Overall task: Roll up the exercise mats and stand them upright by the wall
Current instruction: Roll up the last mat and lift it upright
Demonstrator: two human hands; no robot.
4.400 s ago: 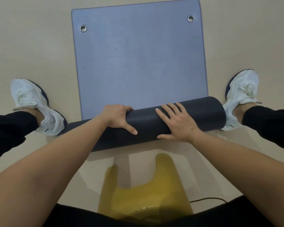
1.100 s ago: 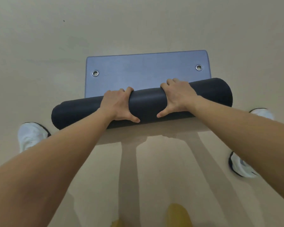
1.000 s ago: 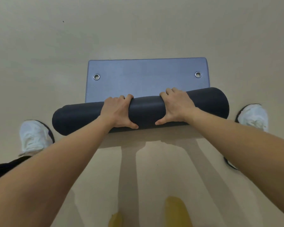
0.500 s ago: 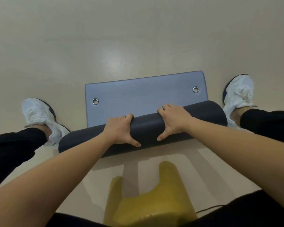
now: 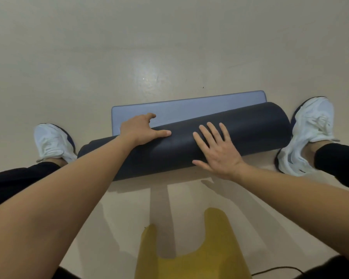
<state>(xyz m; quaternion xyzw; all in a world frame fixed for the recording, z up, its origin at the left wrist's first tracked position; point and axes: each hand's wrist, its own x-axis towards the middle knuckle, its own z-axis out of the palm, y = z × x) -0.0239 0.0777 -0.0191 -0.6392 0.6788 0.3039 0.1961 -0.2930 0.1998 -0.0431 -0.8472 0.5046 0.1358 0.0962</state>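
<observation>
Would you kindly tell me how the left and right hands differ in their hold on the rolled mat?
The left hand hooks its fingers over the far side of the rolled mat; the right hand lies flat, fingers straight and spread. The left hand sits by the unrolled strip; the right hand rests on the near face. Both touch the same roll.

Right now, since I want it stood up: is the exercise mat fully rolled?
Not fully: the exercise mat is mostly rolled, but a flat blue end lies unrolled.
</observation>
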